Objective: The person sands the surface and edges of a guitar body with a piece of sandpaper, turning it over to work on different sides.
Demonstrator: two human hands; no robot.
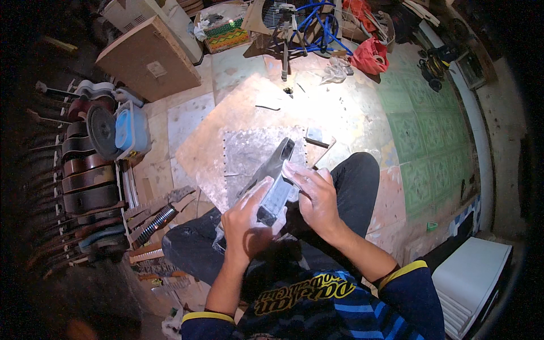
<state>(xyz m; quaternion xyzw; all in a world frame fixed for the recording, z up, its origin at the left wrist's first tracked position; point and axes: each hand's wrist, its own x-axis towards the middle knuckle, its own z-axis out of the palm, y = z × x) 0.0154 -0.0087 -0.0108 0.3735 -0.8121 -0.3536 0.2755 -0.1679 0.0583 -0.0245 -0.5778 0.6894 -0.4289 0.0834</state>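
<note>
My dusty left hand (249,218) is wrapped round the near end of a long grey-black piece (276,198) with a rounded, looped far end. I cannot make out its exact kind. It is held tilted above my lap, pointing away from me. My right hand (311,195) is closed against its right side, fingers bent over the upper edge. A pale scrap shows beneath those fingers; whether they grip it is hidden. Under and beyond the piece lies a grey dusty mat (241,153) with toothed edges. A small flat greyish piece and a dark strip (316,143) lie at its right.
A handsaw (170,212) and other tools lie left of my crossed legs. Dark curved bodies like guitars line the left side, near a clear tub with a blue lid (126,129). A wooden panel (150,62), blue hose (323,28) and red bag (370,55) stand farther back.
</note>
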